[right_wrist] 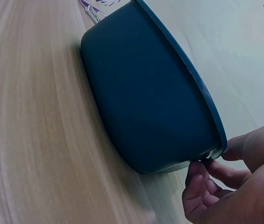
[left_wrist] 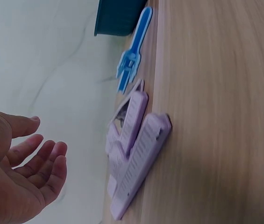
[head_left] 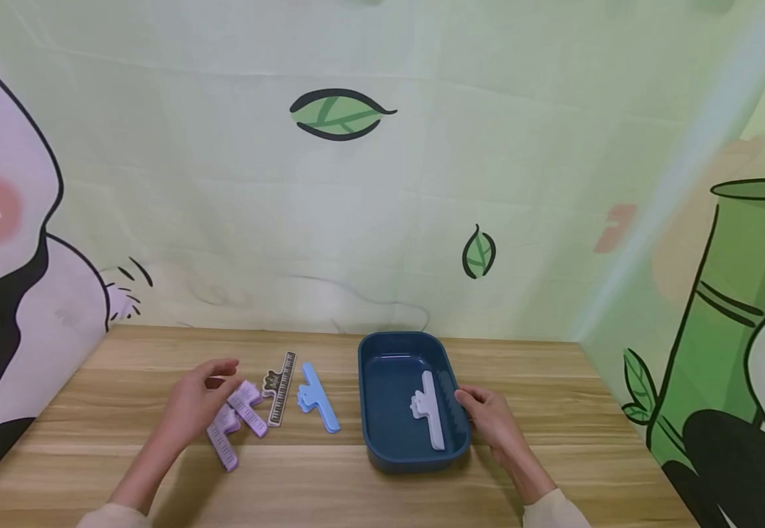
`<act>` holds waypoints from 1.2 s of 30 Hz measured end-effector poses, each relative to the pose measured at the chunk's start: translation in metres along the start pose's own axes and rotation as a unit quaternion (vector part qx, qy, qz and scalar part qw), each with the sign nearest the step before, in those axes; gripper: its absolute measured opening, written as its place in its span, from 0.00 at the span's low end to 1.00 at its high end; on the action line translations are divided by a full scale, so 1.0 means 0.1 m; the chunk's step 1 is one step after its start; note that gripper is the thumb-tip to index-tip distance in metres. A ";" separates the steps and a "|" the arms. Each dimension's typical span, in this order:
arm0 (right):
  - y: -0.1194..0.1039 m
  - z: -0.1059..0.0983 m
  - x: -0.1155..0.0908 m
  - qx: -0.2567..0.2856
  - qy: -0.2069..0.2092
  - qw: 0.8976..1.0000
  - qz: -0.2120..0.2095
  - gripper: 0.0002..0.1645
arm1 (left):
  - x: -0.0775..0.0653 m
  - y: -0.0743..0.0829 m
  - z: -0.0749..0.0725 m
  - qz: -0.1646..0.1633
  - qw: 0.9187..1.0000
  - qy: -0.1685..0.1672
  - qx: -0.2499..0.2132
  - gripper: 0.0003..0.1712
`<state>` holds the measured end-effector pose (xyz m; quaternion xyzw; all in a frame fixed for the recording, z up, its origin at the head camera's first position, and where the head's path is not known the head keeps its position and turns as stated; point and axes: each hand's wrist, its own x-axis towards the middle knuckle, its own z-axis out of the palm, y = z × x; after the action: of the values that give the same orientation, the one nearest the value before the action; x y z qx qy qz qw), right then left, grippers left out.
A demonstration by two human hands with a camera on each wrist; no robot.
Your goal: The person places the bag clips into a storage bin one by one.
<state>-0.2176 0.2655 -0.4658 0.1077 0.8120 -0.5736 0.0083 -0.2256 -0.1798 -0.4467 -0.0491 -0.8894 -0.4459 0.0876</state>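
My left hand [head_left: 199,400] hovers above two purple clips, its fingers loosely bent with nothing between them. In the left wrist view the nearer purple clip [left_wrist: 141,163] and the second purple clip [left_wrist: 135,114] lie overlapping on the table, apart from the hand. Beside them are a black-and-white clip with piano-key markings [head_left: 282,390] and a blue clip [head_left: 318,398]. A dark blue rectangular basin [head_left: 382,458] stands to the right, a pale lilac clip [head_left: 431,411] inside it. My right hand [right_wrist: 244,179] pinches the basin's right rim between thumb and fingers.
The wooden table [head_left: 303,491] ends at the back against a pale green cloth [head_left: 237,191] printed with leaves, pandas and bamboo. The basin stands close to that back edge. The clips lie in a loose group left of the basin.
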 end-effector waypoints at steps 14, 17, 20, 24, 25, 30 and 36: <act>-0.01 0.00 0.00 -0.001 -0.002 1.000 -0.003 0.22 | -0.02 -0.10 -0.06 0.001 1.000 -0.005 0.018 0.22; -0.01 0.00 0.00 -0.002 -0.002 1.000 -0.004 0.22 | -0.02 -0.10 -0.04 -0.003 1.000 -0.010 0.014 0.22; -0.02 0.00 0.00 -0.005 -0.001 1.000 0.000 0.23 | 0.00 -0.09 -0.01 -0.007 1.000 -0.015 0.011 0.22; -0.01 0.00 0.00 -0.003 -0.001 1.000 0.005 0.23 | 0.04 -0.10 0.04 -0.013 1.000 -0.020 0.012 0.22; -0.01 0.00 0.00 -0.001 -0.002 1.000 0.004 0.23 | 0.05 -0.10 0.05 -0.015 1.000 -0.021 0.012 0.22; 0.01 0.00 0.00 0.003 -0.004 1.000 -0.002 0.23 | 0.10 -0.12 0.12 -0.028 0.999 -0.031 0.013 0.23; 0.01 0.00 0.01 0.000 0.000 1.000 -0.002 0.23 | 0.16 -0.11 0.19 -0.035 0.998 -0.042 0.013 0.24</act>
<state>-0.2178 0.2664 -0.4671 0.1056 0.8123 -0.5735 0.0072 -0.2452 -0.1715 -0.4635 -0.0357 -0.8993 -0.4343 0.0355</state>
